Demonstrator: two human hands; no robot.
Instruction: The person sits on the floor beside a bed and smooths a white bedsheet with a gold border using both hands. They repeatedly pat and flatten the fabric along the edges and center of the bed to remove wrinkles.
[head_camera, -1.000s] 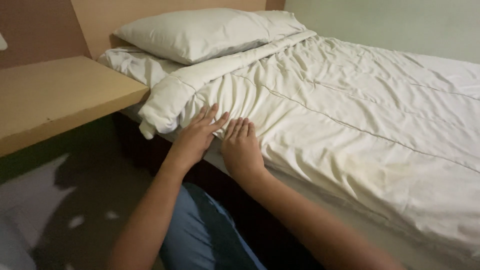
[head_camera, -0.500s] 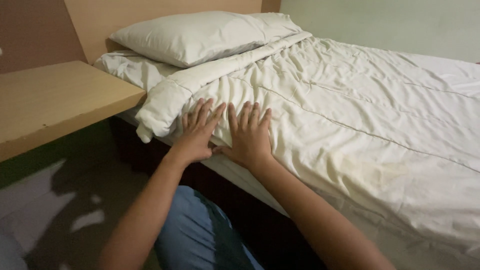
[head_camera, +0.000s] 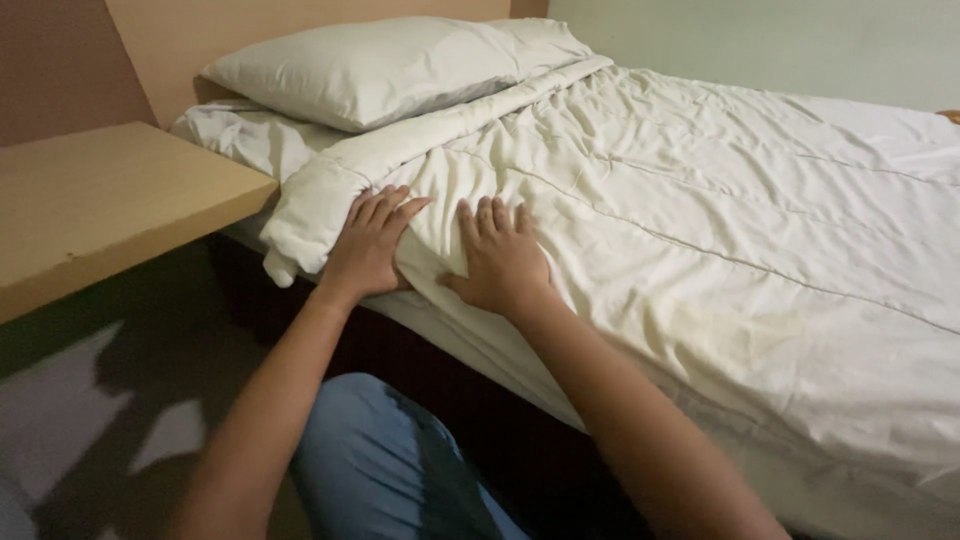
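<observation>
Left hand (head_camera: 368, 246) and right hand (head_camera: 500, 260) lie flat at frame centre on the duvet (head_camera: 700, 230), fingers slightly spread, below the pillow (head_camera: 390, 70).

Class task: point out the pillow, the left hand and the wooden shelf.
pillow (head_camera: 385, 70), head view, middle of its top face.
left hand (head_camera: 365, 250), head view, back of the hand.
wooden shelf (head_camera: 110, 205), head view, bare top.

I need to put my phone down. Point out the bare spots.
The shelf left of the pillow is bare. The duvet right of the right hand is open. Crowded: the duvet corner under the left hand.
</observation>
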